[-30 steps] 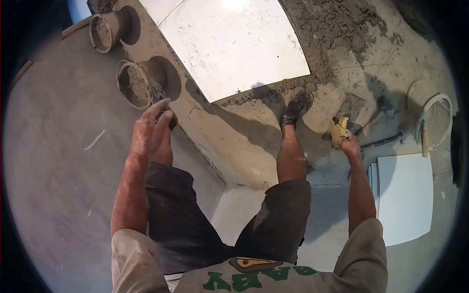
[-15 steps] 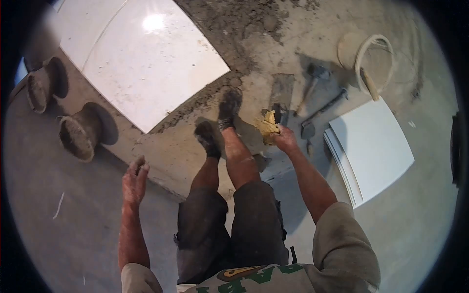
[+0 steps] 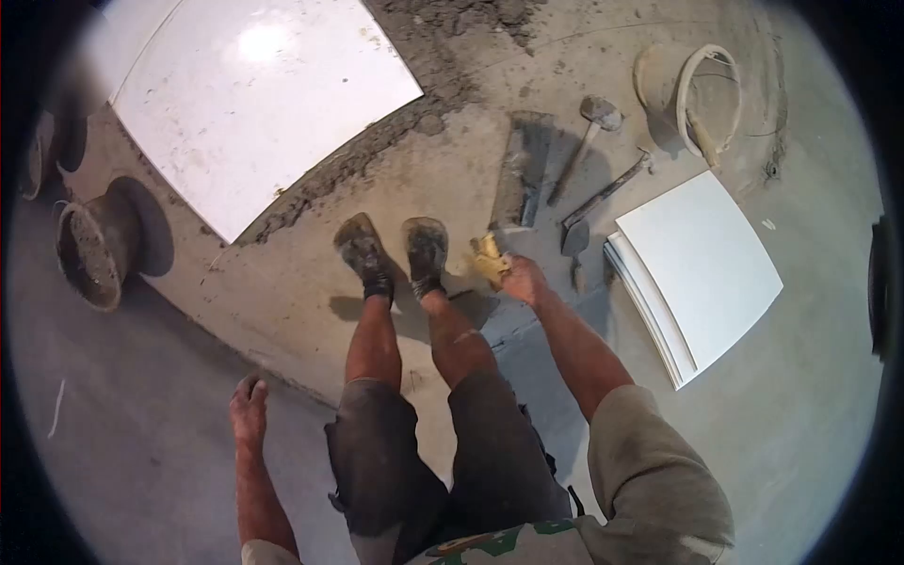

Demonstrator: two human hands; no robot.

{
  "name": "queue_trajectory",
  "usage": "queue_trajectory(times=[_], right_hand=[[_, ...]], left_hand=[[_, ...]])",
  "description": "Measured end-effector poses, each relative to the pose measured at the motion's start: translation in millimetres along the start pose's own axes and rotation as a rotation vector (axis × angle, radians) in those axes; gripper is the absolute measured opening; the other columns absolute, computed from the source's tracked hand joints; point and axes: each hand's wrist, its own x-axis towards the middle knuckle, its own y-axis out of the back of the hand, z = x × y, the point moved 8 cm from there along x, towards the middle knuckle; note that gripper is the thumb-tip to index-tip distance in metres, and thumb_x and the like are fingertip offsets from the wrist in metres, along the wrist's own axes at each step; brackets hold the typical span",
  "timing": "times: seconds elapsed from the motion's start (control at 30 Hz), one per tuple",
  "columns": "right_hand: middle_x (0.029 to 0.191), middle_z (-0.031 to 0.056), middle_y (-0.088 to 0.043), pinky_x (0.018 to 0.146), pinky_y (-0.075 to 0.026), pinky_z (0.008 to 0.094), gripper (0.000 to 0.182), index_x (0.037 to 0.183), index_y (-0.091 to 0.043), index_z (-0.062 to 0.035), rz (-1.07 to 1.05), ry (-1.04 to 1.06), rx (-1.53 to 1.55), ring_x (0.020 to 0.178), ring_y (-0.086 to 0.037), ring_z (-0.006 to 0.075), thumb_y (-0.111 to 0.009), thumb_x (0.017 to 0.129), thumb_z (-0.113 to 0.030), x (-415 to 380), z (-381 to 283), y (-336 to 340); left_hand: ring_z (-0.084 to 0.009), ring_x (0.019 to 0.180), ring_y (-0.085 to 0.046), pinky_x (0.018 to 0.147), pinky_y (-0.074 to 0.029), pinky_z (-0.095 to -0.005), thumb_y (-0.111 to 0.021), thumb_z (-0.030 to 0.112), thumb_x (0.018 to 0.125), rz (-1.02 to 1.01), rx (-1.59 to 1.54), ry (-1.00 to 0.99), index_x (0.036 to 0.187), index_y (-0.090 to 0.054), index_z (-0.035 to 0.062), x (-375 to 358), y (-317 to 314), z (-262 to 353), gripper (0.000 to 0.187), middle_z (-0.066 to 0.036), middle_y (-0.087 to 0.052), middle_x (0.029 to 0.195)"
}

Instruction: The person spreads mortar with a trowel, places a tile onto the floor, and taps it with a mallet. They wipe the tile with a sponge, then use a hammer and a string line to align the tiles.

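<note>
My right hand (image 3: pixel 524 280) grips a yellow sponge (image 3: pixel 489 260) and hangs low over the concrete floor, just right of my two feet (image 3: pixel 395 254). A flat trowel (image 3: pixel 524 169) lies on the floor right above it. My left hand (image 3: pixel 250 408) hangs at my side at lower left, holding nothing, its fingers curled loosely. A large white tile (image 3: pixel 250 104) is laid on the floor at upper left, with grey mortar (image 3: pixel 377 151) along its right edge.
A hammer (image 3: pixel 586 132), a pointed trowel (image 3: pixel 593 212) and a white bucket (image 3: pixel 692 89) lie at upper right. A stack of white tiles (image 3: pixel 697 273) sits at right. Two mortar-caked pipe ends (image 3: pixel 99 250) stick out of the grey wall at left.
I have stepped to the right, away from the wall; both feet now stand together. My left hand has dropped from the pipe end to my side. The sponge stays in my right hand.
</note>
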Motion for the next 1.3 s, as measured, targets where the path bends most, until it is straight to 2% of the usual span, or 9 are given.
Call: queue_trajectory(times=[0.07,0.1,0.2,0.23,0.37,0.5,0.7,0.97,1.3], right_hand=[[0.098,0.0200,-0.065,0.076,-0.050,0.0404,0.035,0.108,-0.061,-0.0041,-0.111,0.016,-0.174,0.086,-0.064,0.0316,-0.063,0.080,-0.024,1.7,10.1,-12.5],[0.100,0.0194,-0.065,0.078,-0.050,0.0415,0.033,0.107,-0.062,-0.0041,-0.016,-0.144,0.167,0.087,-0.064,0.0315,-0.062,0.080,-0.023,10.6,76.2,-39.8],[0.106,0.0186,-0.065,0.083,-0.050,0.0452,0.030,0.110,-0.064,-0.0037,0.336,0.462,-0.271,0.094,-0.063,0.0342,-0.056,0.083,-0.015,27.9,112.3,-21.5],[0.107,0.0189,-0.065,0.085,-0.049,0.0436,0.031,0.109,-0.065,-0.0046,0.136,0.133,-0.104,0.098,-0.062,0.0352,-0.057,0.081,-0.016,21.1,77.3,23.6],[0.098,0.0209,-0.066,0.083,-0.049,0.0439,0.032,0.106,-0.065,-0.0040,0.190,0.184,-0.196,0.091,-0.064,0.0377,-0.059,0.082,-0.024,40.5,58.0,79.7],[0.095,0.0205,-0.066,0.081,-0.048,0.0447,0.029,0.102,-0.065,-0.0045,0.216,0.256,-0.201,0.090,-0.063,0.0367,-0.059,0.081,-0.024,76.0,-23.2,99.7],[0.094,0.0204,-0.059,0.083,-0.044,0.0499,0.021,0.097,-0.062,-0.0044,0.300,0.880,-0.102,0.091,-0.055,0.0403,-0.053,0.085,-0.019,80.9,-240.8,57.0],[0.095,0.0165,-0.062,0.083,-0.046,0.0415,0.023,0.105,-0.065,-0.0078,-0.094,1.077,-0.252,0.095,-0.059,0.0326,-0.057,0.089,-0.022,52.8,-502.7,-93.8],[0.084,0.0155,-0.067,0.073,-0.051,0.0377,0.018,0.097,-0.069,-0.0043,-0.107,1.252,-0.011,0.080,-0.065,0.0301,-0.064,0.087,-0.019,63.6,-619.3,-254.7]], left_hand=[[-0.0241,0.106,-0.060,0.092,-0.045,-0.0330,-0.059,0.029,0.089,-0.015,0.004,-0.061,0.124,-0.056,-0.0045,7.2,-17.1,7.9,0.048,-0.018,-0.064,0.114],[-0.0234,0.106,-0.059,0.092,-0.045,-0.0326,-0.058,0.028,0.090,-0.005,0.013,-0.087,0.124,-0.056,-0.0043,1.7,-16.2,4.4,0.047,-0.018,-0.063,0.114],[-0.0290,0.112,-0.060,0.098,-0.044,-0.0353,-0.056,0.027,0.092,0.069,0.168,-0.174,0.125,-0.057,-0.0009,-14.3,-32.9,25.3,0.043,-0.018,-0.062,0.122],[-0.0306,0.117,-0.057,0.100,-0.042,-0.0364,-0.056,0.031,0.092,0.066,0.172,-0.258,0.125,-0.057,0.0014,-9.7,-37.6,16.8,0.045,-0.018,-0.061,0.123],[-0.0317,0.115,-0.058,0.099,-0.043,-0.0367,-0.055,0.036,0.091,0.159,0.140,-0.200,0.126,-0.057,0.0023,-31.0,-24.8,35.7,0.048,-0.019,-0.062,0.120],[-0.0297,0.115,-0.059,0.098,-0.044,-0.0367,-0.055,0.031,0.091,0.187,0.056,-0.160,0.127,-0.055,0.0007,-8.6,3.1,22.3,0.047,-0.019,-0.063,0.121],[-0.0288,0.111,-0.061,0.096,-0.046,-0.0362,-0.061,0.025,0.088,0.306,0.147,-0.185,0.125,-0.057,0.0013,65.1,28.4,-23.1,0.045,-0.019,-0.064,0.117],[-0.0266,0.101,-0.064,0.089,-0.050,-0.0372,-0.067,0.022,0.084,0.540,0.066,-0.323,0.126,-0.058,0.0108,223.7,52.5,-57.1,0.044,-0.013,-0.067,0.110],[-0.0287,0.096,-0.065,0.085,-0.051,-0.0372,-0.070,0.016,0.082,0.756,-0.401,-0.711,0.119,-0.061,0.0102,317.3,52.3,-45.3,0.039,-0.013,-0.065,0.108]])
